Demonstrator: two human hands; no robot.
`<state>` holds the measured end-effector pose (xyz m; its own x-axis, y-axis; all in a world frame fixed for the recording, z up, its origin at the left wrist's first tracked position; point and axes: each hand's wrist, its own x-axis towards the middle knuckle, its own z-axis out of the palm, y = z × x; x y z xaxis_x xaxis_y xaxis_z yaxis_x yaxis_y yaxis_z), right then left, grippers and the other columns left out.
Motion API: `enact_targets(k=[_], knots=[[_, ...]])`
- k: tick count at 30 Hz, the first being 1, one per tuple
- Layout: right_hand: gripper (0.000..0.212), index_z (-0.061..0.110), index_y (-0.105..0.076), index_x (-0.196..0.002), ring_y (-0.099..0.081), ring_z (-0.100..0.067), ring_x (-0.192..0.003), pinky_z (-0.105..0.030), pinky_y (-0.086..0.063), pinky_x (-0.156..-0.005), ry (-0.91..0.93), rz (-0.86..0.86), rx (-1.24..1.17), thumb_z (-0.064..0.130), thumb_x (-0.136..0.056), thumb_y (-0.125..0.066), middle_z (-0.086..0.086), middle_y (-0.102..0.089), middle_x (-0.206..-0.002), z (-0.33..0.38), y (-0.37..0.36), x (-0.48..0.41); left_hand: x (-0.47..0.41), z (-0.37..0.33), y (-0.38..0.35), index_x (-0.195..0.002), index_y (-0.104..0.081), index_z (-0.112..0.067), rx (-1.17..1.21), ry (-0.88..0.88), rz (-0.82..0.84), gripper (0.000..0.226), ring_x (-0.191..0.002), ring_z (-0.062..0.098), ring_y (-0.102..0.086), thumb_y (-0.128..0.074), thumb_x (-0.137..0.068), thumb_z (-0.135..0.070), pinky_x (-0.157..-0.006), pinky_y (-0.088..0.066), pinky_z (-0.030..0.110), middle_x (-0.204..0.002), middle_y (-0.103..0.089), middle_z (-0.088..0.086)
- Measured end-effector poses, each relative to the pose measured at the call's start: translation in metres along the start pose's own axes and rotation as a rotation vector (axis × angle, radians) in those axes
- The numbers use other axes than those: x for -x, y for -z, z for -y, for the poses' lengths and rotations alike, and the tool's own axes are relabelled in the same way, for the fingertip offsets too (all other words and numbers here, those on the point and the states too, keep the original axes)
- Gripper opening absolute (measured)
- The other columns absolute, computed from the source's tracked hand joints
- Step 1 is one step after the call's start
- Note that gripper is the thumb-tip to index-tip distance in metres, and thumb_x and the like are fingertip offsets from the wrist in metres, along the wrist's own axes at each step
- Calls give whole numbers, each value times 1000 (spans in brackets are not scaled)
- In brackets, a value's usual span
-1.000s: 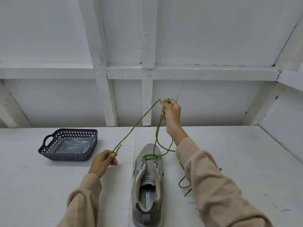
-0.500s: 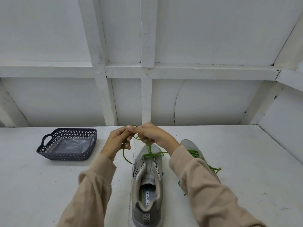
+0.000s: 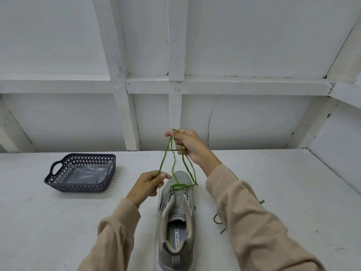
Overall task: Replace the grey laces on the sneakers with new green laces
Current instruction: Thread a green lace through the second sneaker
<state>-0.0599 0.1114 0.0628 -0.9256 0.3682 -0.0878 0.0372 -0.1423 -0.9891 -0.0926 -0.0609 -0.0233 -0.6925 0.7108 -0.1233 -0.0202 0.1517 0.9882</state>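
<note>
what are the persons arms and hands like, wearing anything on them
Both arms wear long, loose sleeves of soft beige fabric; the left sleeve and the right sleeve match, creased, ending in plain cuffs at the wrists. The left hand and right hand are bare: no gloves, no ring or watch showing.

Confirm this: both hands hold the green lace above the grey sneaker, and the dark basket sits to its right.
Wrong side: the head view shows the dark basket left of the grey sneaker. The left hand and right hand do hold the green lace above it.
</note>
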Motion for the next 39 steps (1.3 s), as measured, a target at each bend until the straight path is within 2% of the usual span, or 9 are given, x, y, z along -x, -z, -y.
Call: enact_targets(k=[8, 15, 21, 23, 25, 29, 32, 36, 39], knots=[[26, 1, -64, -115, -36, -11, -48, -21, -41, -45, -74, 70, -94, 18, -96, -59, 4, -35, -58, -6, 4, 2, -16, -28, -37, -92, -71, -8, -67, -136, 14, 16, -47, 6, -31, -58, -95, -18, -45, -26, 16, -59, -42, -5], [25, -7, -59, -117, -44, -12, -46, -23, -41, -44, -101, -17, -242, 4, -95, -57, -1, -38, -61, -15, 30, 7, -24, -34, -48, -107, -65, -8, -70, -95, 69, 22, -44, 5, -39, -69, -87, -14, -44, -28, 14, -59, -51, -3], [18, -1, -60, -111, -54, -16, -55, -26, -53, -52, -88, -65, -304, 9, -96, -57, -5, -48, -69, -12, 32, 6, -26, -28, -56, -95, -72, -8, -168, -142, 204, 21, -44, 7, -37, -59, -95, -23, -43, -28, 18, -61, -58, -5], [23, 0, -57, -111, -65, -22, -67, -31, -58, -62, -120, -65, -209, 19, -98, -57, -11, -59, -84, -13, 39, 10, -27, -32, -53, -95, -70, -3, -67, -115, 175, 22, -41, 5, -31, -54, -98, -19, -42, -25, 16, -61, -56, -4], [34, 1, -57, -119, -67, -24, -81, -34, -58, -71, -145, -98, 150, 28, -98, -57, -11, -62, -104, -19, 52, 20, -28, -36, -45, -94, -69, -3, 40, -100, 140, 22, -39, 3, -26, -52, -98, -16, -40, -23, 14, -61, -55, -5], [27, 9, -66, -115, -64, -16, -78, -25, -49, -60, -171, 25, 663, 20, -90, -67, -4, -67, -108, -36, 79, 42, -33, -43, -26, -94, -67, -2, 174, -98, 112, 22, -39, 3, -21, -50, -98, -16, -39, -20, 13, -62, -53, -4], [31, 4, -66, -114, -60, -18, -73, -22, -52, -54, -275, 228, 759, -2, -84, -68, -11, -63, -97, -59, 79, 50, -37, -43, -23, -96, -66, -2, 279, -92, 96, 22, -39, 2, -21, -49, -99, -16, -37, -19, 12, -61, -51, -4], [14, -5, -71, -90, -67, -24, -66, -32, -59, -59, -98, 38, 771, -3, -77, -75, -14, -68, -79, -92, 69, 48, -39, -37, -27, -94, -65, -4, 362, -84, 47, 21, -39, 1, -22, -49, -99, -16, -37, -19, 12, -60, -49, -5], [12, -16, -65, -85, -67, -13, -53, -30, -61, -63, -87, -60, 706, -10, -78, -71, -14, -67, -69, -100, 67, 48, -40, -28, -28, -96, -65, -6, 409, -70, -23, 18, -39, 2, -22, -51, -98, -16, -38, -19, 12, -62, -50, -5]])
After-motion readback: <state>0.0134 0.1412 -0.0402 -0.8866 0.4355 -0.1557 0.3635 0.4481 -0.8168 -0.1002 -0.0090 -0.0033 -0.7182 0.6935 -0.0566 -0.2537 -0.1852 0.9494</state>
